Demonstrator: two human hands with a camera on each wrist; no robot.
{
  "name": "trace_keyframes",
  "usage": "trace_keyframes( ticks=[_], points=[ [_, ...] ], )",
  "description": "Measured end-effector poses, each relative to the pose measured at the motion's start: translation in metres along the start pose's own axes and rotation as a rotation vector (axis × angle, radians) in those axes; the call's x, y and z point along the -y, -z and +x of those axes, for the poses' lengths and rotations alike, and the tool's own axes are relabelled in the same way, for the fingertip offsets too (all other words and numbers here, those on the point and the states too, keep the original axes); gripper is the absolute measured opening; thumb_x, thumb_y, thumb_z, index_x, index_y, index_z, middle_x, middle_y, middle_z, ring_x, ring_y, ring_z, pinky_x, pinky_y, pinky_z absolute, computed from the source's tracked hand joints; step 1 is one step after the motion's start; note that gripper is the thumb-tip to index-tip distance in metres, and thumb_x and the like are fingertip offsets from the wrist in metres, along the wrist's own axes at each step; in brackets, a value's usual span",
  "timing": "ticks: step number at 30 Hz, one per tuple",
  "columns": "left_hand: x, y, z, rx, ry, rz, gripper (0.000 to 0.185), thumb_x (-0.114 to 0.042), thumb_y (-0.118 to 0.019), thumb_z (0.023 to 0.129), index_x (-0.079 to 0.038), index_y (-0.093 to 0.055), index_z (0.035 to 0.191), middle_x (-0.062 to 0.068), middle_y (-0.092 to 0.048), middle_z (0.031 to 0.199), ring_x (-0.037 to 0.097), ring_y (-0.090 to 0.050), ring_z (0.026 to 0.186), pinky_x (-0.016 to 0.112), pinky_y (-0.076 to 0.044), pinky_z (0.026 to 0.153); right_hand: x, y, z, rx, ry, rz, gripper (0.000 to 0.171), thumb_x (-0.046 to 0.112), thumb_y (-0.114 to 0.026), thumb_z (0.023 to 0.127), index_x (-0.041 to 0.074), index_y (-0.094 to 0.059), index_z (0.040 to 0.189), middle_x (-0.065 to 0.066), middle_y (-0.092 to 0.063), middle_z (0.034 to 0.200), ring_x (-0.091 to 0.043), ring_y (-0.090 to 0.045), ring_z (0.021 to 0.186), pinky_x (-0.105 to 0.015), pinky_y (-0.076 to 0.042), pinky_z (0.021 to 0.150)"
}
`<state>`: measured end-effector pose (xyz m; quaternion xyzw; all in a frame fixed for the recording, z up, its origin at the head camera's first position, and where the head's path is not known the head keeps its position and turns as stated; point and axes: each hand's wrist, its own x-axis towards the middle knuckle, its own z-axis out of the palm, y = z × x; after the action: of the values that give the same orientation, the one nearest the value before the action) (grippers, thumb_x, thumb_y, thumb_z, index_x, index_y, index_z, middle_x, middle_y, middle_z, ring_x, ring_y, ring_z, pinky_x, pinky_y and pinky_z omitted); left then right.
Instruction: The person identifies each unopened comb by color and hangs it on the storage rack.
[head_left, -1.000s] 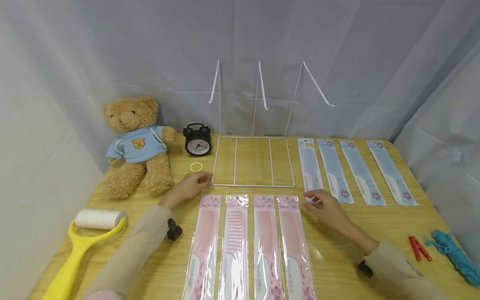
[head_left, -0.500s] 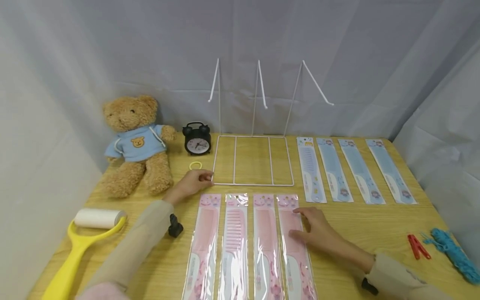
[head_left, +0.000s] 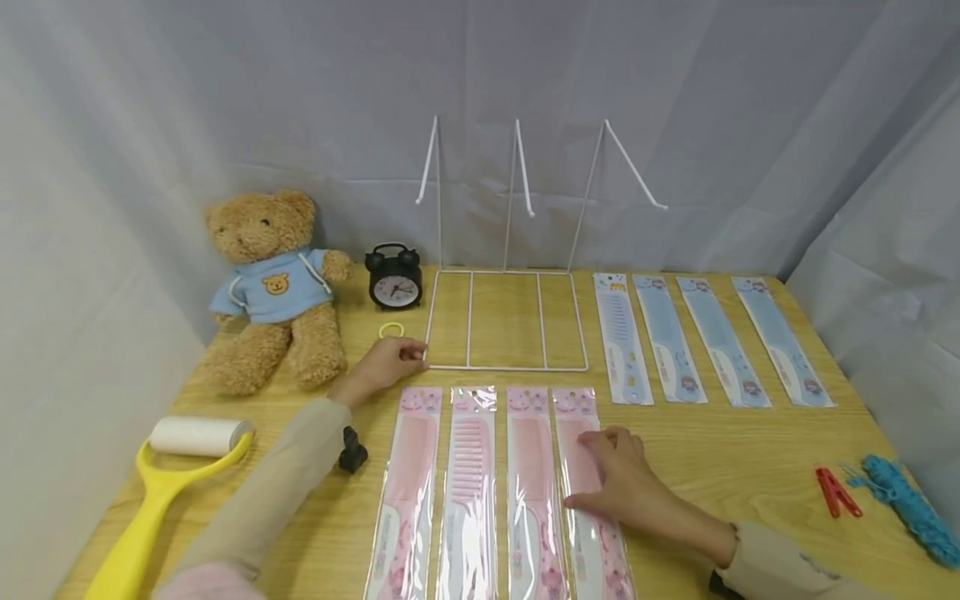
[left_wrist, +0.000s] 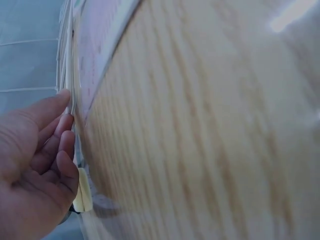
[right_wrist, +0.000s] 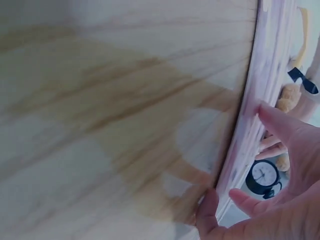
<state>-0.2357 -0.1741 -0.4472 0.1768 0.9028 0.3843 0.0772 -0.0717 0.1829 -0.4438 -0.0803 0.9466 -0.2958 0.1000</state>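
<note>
Near the front edge of the surface [head_left: 720,467], the right hand [head_left: 626,477], fingers spread, touches the rightmost pink comb pack [head_left: 592,546], seemingly not gripping; toward the back edge, the left hand [head_left: 382,365] pinches the white rack [head_left: 469,325], likely to steady it.

1. Head: from above the near side, facing forward and down, far enough back to take in the table [head_left: 735,467] and grey curtain [head_left: 337,83].
2. Left wrist: close behind the left hand [left_wrist: 30,175], skimming the table (the picture lies sideways).
3. Right wrist: equally near, past the right hand [right_wrist: 297,192], sharing the alarm clock [right_wrist: 263,175] with the head view.
</note>
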Motion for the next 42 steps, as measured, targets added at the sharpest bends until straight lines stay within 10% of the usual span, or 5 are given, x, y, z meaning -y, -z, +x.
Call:
trace_keyframes(
  ticks=[17, 36, 42],
  points=[
    [0.005, -0.003, 0.0, -0.027, -0.018, 0.018, 0.031, -0.005, -0.067, 0.086, 0.013, -0.063, 0.111, 0.016, -0.068, 0.088, 0.02, -0.06, 0.079, 0.034, -0.051, 0.076, 0.001, 0.017, 0.007, 0.085, -0.056, 0.085, 0.075, 0.014, -0.082, 0.066, 0.003, -0.049, 0.133, -0.029, -0.041, 0.124, -0.041, -0.053, 0.105, -0.056, -0.047, 0.088],
    [0.002, -0.003, -0.001, -0.031, -0.005, 0.006, 0.033, -0.005, -0.068, 0.086, 0.012, -0.063, 0.113, 0.017, -0.068, 0.09, 0.021, -0.06, 0.083, 0.038, -0.051, 0.08, -0.008, 0.041, 0.01, 0.094, 0.16, 0.408, 0.06, -0.009, -0.06, 0.083, -0.007, -0.035, 0.137, -0.034, -0.032, 0.132, -0.035, -0.064, 0.09, -0.028, -0.055, 0.07],
    [0.003, -0.003, 0.0, -0.025, -0.011, 0.01, 0.033, -0.006, -0.068, 0.086, 0.013, -0.063, 0.113, 0.016, -0.068, 0.09, 0.019, -0.06, 0.081, 0.035, -0.051, 0.078, -0.001, 0.049, 0.016, 0.052, 0.241, 0.505, 0.061, -0.01, -0.059, 0.084, -0.001, -0.032, 0.138, -0.024, -0.043, 0.11, -0.007, -0.057, 0.069, -0.021, -0.05, 0.056]
  ],
)
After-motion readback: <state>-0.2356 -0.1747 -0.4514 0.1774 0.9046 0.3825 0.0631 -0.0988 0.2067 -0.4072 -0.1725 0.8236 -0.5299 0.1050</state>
